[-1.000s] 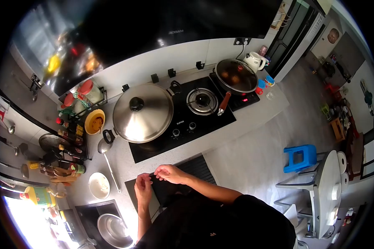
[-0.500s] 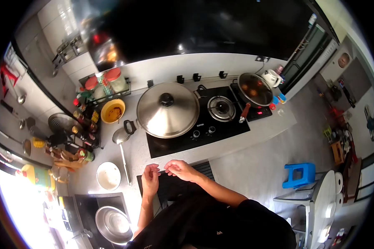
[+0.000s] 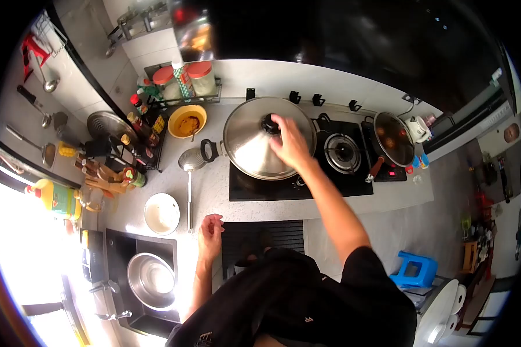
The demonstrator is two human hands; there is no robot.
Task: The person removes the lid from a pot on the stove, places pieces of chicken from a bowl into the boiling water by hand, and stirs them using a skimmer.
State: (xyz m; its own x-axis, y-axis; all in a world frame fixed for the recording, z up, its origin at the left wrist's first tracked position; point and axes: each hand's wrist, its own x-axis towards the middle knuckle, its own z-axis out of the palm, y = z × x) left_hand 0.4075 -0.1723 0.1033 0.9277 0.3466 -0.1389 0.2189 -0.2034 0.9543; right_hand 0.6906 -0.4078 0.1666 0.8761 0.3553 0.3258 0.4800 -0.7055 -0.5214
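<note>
L to R: 1 steel bowl (image 3: 151, 280) in sink, 1 white dish (image 3: 161, 213), 1 ladle (image 3: 189, 165), 1 yellow bowl (image 3: 187, 121) on counter. L hand (image 3: 211, 236) at counter edge, fingers loosely curled, holding nothing. R hand (image 3: 289, 143) on 1 domed lid (image 3: 255, 144) covering wok (L burner), fingers at black knob (image 3: 268, 124), full grasp can't tell; 1 pan (image 3: 393, 139) far R.

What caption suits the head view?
Right hand on the wok lid knob; left hand at the counter edge.
</note>
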